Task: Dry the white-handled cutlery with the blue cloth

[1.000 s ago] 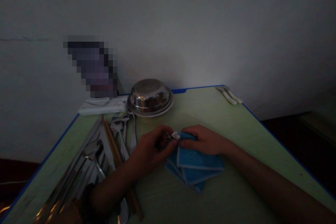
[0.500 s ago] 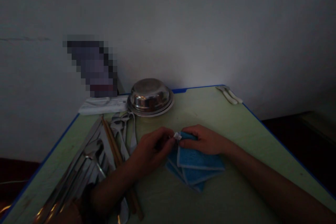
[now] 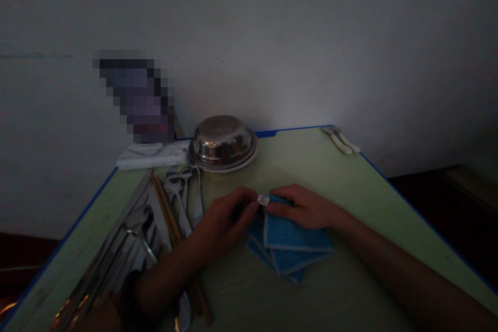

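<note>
Dim light is blurring fine detail across the worktop (image 3: pixel 361 202), and coarse blocks are masking a tilted shape (image 3: pixel 136 98) in front of the wall (image 3: pixel 330 52). The left forearm and its dark wristband (image 3: pixel 130 295) are covering parts of the wooden chopsticks (image 3: pixel 167 205) and the metal flatware (image 3: pixel 174 185), while the lower frame edge is cutting off some pieces. The right grip (image 3: pixel 302 208) is clasping the pale-edged blue cloth (image 3: pixel 299 238) near its upper end, its thumb pressing on the front; the cloth's layers are fanning out beneath, toward the person. The left grip (image 3: pixel 229 220) is staying apart from that hand, just left of the cloth's top, its thumb and forefinger tips meeting the left end of a small white tag (image 3: pixel 263 201); whether they are pinching it or only touching it, I cannot tell. The tag is bridging the space between both hands, showing faint marks too small for reading. Beyond them, an upturned metal bowl (image 3: pixel 222 140) is resting near the far edge
</note>
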The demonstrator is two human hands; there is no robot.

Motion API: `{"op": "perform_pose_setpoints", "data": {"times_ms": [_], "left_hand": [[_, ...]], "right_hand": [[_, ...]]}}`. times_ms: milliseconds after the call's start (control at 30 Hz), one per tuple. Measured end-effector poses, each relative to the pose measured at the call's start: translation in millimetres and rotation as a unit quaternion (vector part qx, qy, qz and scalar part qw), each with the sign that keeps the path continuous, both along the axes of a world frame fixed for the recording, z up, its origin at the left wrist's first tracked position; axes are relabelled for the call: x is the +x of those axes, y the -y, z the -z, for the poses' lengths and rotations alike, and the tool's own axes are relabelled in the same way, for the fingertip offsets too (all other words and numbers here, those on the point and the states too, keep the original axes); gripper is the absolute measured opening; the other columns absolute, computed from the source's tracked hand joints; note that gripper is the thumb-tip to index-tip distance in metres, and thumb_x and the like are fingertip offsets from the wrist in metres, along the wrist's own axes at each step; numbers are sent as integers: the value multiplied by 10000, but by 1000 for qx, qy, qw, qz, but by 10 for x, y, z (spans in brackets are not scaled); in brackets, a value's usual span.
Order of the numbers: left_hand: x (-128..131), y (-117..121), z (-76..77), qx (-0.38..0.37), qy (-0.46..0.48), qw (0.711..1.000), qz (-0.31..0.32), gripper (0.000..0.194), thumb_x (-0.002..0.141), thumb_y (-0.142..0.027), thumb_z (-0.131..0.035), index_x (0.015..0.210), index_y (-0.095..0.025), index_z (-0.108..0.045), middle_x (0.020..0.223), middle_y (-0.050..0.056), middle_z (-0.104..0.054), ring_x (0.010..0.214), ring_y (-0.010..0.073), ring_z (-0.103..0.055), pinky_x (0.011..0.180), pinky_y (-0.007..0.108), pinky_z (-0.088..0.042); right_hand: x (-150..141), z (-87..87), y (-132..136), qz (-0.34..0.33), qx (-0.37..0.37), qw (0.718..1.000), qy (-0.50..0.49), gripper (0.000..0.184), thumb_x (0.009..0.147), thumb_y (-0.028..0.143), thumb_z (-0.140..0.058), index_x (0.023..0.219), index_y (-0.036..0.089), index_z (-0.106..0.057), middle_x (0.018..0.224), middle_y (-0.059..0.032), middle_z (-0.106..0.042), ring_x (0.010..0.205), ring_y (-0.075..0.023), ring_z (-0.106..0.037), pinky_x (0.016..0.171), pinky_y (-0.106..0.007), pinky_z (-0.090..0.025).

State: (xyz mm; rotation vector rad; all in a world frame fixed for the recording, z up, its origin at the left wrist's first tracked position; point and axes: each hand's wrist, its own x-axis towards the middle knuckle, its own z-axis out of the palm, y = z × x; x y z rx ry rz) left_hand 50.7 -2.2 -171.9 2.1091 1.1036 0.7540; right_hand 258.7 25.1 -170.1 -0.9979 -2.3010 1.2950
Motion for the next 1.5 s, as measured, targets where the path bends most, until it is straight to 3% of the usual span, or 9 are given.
{"op": "perform_pose_setpoints", "data": {"times_ms": [400, 567, 733, 1133, 1500], "left_hand": [[2, -2, 34, -15, 23, 1000, 3, 82, 884, -219, -429, 949, -188, -470, 691, -28, -535, 586, 107, -513, 522, 204, -410], [16, -6, 40, -17, 40, 999, 0, 251, 880, -215, -435, 1128, -196, -397, 623, -74, -409, 540, 96, -448, 496, 189, -376], [17, -1, 5, -16, 28, 999, 12, 297, 874, -201, -425, 1170, -197, -414, 629, -69, -414, 534, 91, -433, 493, 184, -364], [35, -17, 4, -25, 10, 1000, -10, 174, 827, -222, -473, 996, -182, -471, 598, -74, -444, 497, 84, -443, 453, 174, -353], [41, -10, 0, -29, 17, 999, -14, 77, 834, -233, -465, 889, -183, -484, 615, -54, -492, 525, 95, -473, 474, 190, -381]], "right_hand": [[-8, -14, 10, 3, -14, 1000, -4, 415, 877, 515, -401, 726, 148, -522, 624, 33, -454, 577, -87, -446, 506, -205, -334], [-16, -21, 13, 8, -12, 1000, -11, 413, 884, 507, -393, 738, 146, -532, 630, 28, -467, 584, -90, -451, 509, -207, -336], [-22, -30, 17, 6, -8, 1000, -12, 401, 884, 493, -402, 721, 147, -522, 615, 38, -453, 567, -82, -437, 503, -202, -327], [-17, -40, 7, -1, 3, 1000, 2, 303, 858, 420, -493, 723, 151, -529, 631, 36, -481, 592, -86, -468, 522, -204, -345], [-13, -37, 14, 3, -7, 1000, -5, 351, 867, 459, -457, 689, 160, -498, 603, 44, -443, 562, -78, -436, 495, -200, -336]]}}
